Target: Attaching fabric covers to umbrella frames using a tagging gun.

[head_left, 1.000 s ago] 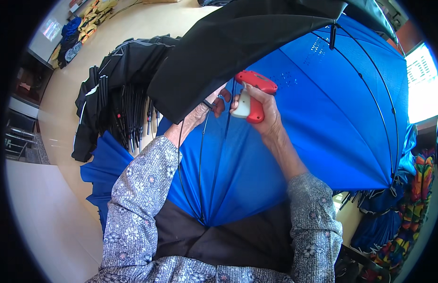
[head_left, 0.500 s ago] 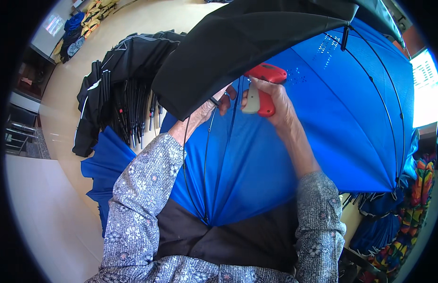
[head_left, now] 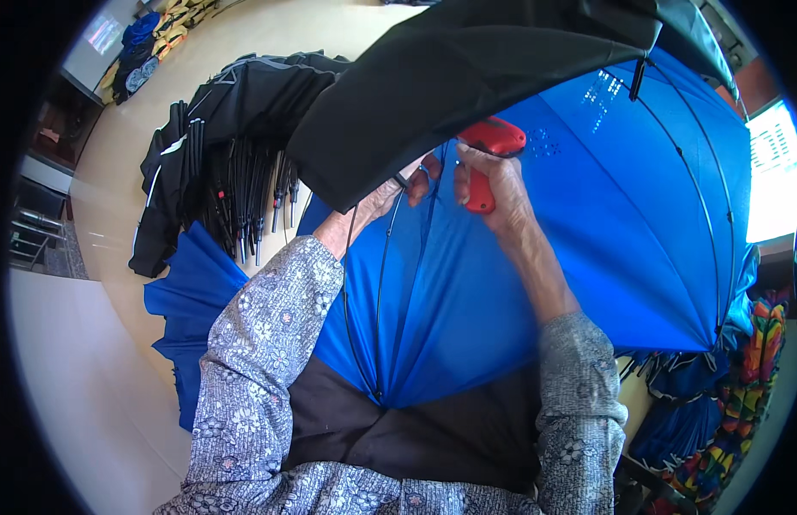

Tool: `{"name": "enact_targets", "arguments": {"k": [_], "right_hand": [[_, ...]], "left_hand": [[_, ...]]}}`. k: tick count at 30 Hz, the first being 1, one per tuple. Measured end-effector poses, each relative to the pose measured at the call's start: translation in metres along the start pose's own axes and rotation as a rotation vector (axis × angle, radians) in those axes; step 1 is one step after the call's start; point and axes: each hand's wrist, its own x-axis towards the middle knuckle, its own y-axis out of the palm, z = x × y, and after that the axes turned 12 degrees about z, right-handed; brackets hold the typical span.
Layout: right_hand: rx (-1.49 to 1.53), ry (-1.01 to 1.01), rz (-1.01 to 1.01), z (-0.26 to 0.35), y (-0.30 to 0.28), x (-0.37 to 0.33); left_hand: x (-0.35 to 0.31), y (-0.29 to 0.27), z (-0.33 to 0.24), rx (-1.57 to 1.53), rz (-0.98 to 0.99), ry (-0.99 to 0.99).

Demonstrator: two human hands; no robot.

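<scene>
An open umbrella with a blue inner canopy [head_left: 476,283] spreads in front of me, its thin dark ribs running down to the edge near my lap. Black cloth [head_left: 450,81] arches over its upper part. My right hand [head_left: 497,176] is closed round a red tagging gun [head_left: 493,136], its lever squeezed in under my fingers. The gun's nose points left, close to my left hand [head_left: 420,178]. That hand reaches in beneath the black cloth, with its fingers curled at the umbrella's ribs and cloth. The cloth covers part of it, so its exact grip is hidden.
On the left, several folded black umbrellas [head_left: 253,189] lie in a heap on the pale table, with blue cloth [head_left: 197,292] nearer me. Dark blue folded umbrellas [head_left: 682,421] and multicoloured ones [head_left: 750,386] sit at the lower right. A bright window [head_left: 776,172] is at the far right.
My right hand has squeezed the tagging gun; its pale lever, visible before, is now drawn in. Both hands and the black cloth have shifted slightly right in the view.
</scene>
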Motion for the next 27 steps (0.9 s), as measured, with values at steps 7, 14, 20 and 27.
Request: {"name": "enact_targets", "arguments": {"k": [7,14,20,27], "right_hand": [[0.217,-0.025,-0.045,0.013,0.04,-0.039],[0.269,0.201,-0.067,0.014,0.07,-0.128],[0.177,0.176,-0.084,-0.009,0.081,-0.14],[0.154,0.173,-0.165,-0.02,0.082,-0.133]], "left_hand": [[-0.007,-0.015,-0.01,-0.23,0.05,-0.015],[-0.118,0.037,-0.061,-0.643,0.109,-0.165],[-0.132,0.046,-0.031,-0.482,0.188,-0.321],[-0.132,0.047,-0.025,-0.466,0.148,-0.327]]}}
